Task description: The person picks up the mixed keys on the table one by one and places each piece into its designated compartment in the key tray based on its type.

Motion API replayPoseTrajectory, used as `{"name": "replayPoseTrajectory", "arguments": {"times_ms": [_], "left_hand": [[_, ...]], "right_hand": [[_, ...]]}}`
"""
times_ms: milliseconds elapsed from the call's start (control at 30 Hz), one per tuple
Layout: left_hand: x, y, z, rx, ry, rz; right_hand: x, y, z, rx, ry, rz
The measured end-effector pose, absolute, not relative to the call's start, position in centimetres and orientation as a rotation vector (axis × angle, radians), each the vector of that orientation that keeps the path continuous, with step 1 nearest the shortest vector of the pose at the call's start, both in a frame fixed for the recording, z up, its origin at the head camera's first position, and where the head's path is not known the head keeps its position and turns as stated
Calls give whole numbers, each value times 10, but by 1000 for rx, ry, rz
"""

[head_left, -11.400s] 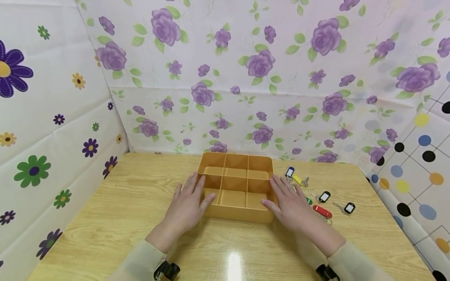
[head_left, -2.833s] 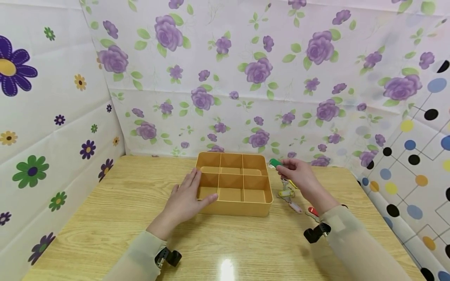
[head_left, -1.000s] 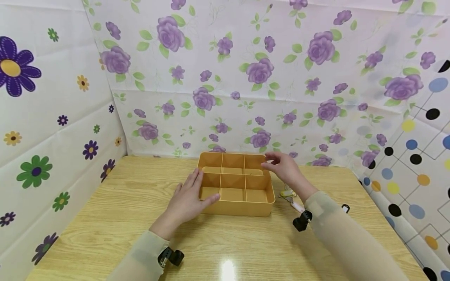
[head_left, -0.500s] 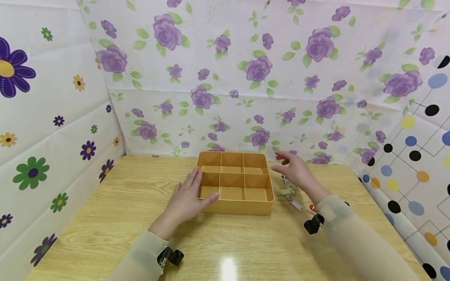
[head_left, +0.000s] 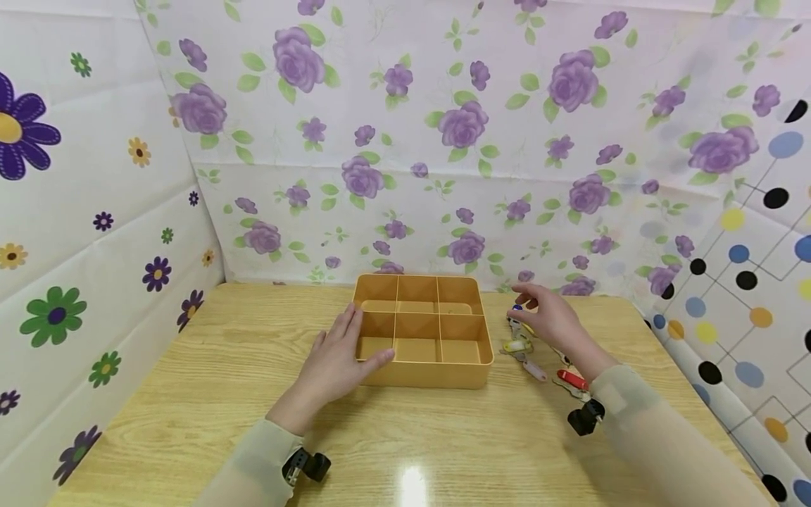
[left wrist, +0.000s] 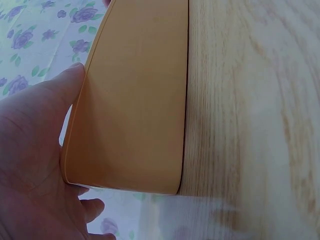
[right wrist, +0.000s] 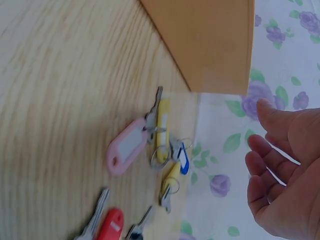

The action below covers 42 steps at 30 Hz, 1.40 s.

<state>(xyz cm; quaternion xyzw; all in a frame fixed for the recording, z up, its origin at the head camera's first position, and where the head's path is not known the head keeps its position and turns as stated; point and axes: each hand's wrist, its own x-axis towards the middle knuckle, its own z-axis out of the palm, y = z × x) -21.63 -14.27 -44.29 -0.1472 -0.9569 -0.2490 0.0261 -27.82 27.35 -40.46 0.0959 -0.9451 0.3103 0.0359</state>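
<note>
My left hand [head_left: 332, 362] rests along the left side of an orange six-compartment box [head_left: 424, 377]. Its fingers lie straight, and in the left wrist view the thumb touches the rim of the box [left wrist: 130, 100]. To the right of the box, my right hand [head_left: 554, 327] hovers over some tagged keys with its fingers loosely bent, holding nothing. Below it are a blue key tag [right wrist: 184, 157], two yellow key tags [right wrist: 163, 122] and a pink key tag [right wrist: 127, 146]. Only a tiny speck shows in the back right compartment; its floor is partly hidden.
Nearer my right wrist lie a red key tag [head_left: 573, 379] with its key and a dark-tagged key [right wrist: 137, 231]. The wooden table [head_left: 393, 436] ends at a flowered cloth [head_left: 418, 169] behind; patterned cloths hang on both sides.
My right hand held a green-tagged key, reached over the back right compartment, and came away without it. It has since moved right, above the keys. The left hand stays on the box.
</note>
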Motion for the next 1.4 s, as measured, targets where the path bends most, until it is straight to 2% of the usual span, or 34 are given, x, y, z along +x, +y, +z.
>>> {"name": "replayPoseTrajectory", "arguments": {"times_ms": [767,1400], "left_hand": [[-215,-142,-443,-449,-2943,-775],[-216,-142,-443,-452,-2954,-774]], "right_hand": [[-271,309,-426,365,-3048,842],[-273,313,-450,360,-3102,913]]}}
